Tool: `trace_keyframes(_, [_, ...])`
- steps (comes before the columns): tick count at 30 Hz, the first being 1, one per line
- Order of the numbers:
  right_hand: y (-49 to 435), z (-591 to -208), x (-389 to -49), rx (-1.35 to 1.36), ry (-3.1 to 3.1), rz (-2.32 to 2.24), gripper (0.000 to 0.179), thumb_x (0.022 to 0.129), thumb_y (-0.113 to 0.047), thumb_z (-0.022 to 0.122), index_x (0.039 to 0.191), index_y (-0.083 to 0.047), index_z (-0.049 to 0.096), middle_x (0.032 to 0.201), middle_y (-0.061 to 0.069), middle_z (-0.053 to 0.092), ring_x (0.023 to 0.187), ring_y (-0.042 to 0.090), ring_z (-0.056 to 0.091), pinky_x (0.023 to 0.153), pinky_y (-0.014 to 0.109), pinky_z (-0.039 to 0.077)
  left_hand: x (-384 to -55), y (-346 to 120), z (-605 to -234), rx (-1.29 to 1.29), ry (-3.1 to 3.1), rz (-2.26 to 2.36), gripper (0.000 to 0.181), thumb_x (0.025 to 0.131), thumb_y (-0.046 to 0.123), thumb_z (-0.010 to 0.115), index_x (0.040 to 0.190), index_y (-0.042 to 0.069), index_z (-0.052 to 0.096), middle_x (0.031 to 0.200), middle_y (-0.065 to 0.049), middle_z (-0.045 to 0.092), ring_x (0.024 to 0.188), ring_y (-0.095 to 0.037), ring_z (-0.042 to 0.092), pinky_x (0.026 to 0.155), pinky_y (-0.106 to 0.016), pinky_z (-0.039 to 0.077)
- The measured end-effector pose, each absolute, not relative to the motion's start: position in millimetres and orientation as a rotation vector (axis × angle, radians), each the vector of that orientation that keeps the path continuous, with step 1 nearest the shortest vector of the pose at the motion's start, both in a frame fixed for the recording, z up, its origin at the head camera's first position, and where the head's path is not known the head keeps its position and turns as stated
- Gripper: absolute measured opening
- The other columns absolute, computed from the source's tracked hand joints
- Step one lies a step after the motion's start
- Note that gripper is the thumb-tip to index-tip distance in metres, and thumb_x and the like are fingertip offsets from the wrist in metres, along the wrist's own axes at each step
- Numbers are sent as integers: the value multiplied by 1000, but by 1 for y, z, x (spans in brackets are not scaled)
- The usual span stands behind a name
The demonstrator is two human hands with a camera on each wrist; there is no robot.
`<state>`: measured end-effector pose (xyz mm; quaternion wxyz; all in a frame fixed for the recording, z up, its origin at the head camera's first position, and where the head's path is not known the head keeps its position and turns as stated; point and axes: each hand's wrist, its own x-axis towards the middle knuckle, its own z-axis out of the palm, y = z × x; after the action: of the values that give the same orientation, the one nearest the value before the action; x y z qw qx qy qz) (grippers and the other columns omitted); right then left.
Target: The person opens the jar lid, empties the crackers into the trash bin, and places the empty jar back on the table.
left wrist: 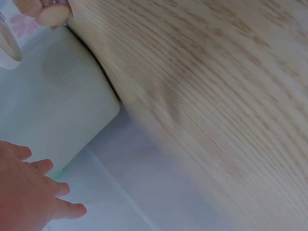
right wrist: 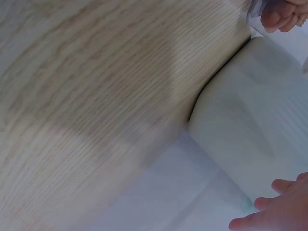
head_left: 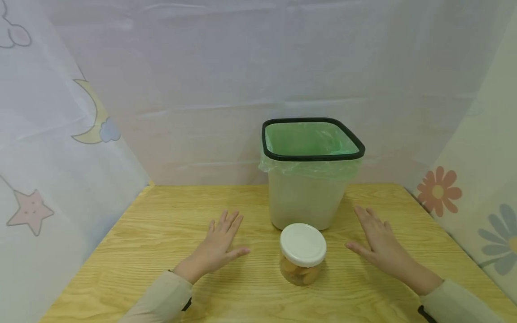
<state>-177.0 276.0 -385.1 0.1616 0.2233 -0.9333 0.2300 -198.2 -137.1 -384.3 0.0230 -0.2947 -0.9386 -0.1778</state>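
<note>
A clear jar [head_left: 300,272] with a white lid [head_left: 303,244] stands upright on the wooden table, tan pieces of food inside it. To its left, my left hand [head_left: 218,249] hovers with fingers spread and holds nothing. My right hand [head_left: 381,249] is on the jar's other side, fingers extended, also with nothing in it. Neither hand touches the jar. Behind the jar is a white trash bin [head_left: 305,197] with a black rim and a green liner bag [head_left: 303,139]. Part of the jar with its contents [right wrist: 279,14] shows at the top corner of the right wrist view.
The wood-grain table [head_left: 169,224] ends at a pale cloth backdrop [head_left: 194,89] at the back. Printed cloth walls stand at both sides, with a moon [head_left: 94,114] on the left and a red flower [head_left: 439,191] on the right.
</note>
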Motion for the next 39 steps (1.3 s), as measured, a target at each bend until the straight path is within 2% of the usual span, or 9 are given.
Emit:
trace_keyframes(10, [271,-387,-175,668,-2638,654,93,89,-31,72,155,-3,12,147,37,28,137,54,17,92,82,12,-195,-135,-383,-945,-2891,-536,84,96,47,55,153,-2,17,159,-21,12,145,-43,-1,107,-69,7])
trace_keyframes(25, [263,-388,-170,695,-2624,664,92,87,-33,73,155,-5,17,148,34,29,135,55,22,93,81,16,-192,-127,-385,-931,-2905,-774,82,98,40,57,153,-2,14,159,-18,12,145,-39,-2,109,-67,0])
trace_keyframes(35, [257,-387,-168,718,-2604,671,89,87,-32,73,153,-3,21,149,32,29,138,49,21,92,81,20,-190,-122,-388,-925,-2905,-896,87,96,42,59,154,-2,11,159,-19,10,145,-39,-2,108,-67,-2])
trace_keyframes(39, [253,-385,-167,723,-2611,700,88,87,-30,73,153,-1,22,148,33,30,137,52,22,89,81,22,-189,-121,-389,-906,-2917,-945,88,96,41,59,154,-1,8,160,-17,8,146,-36,-4,109,-66,-3])
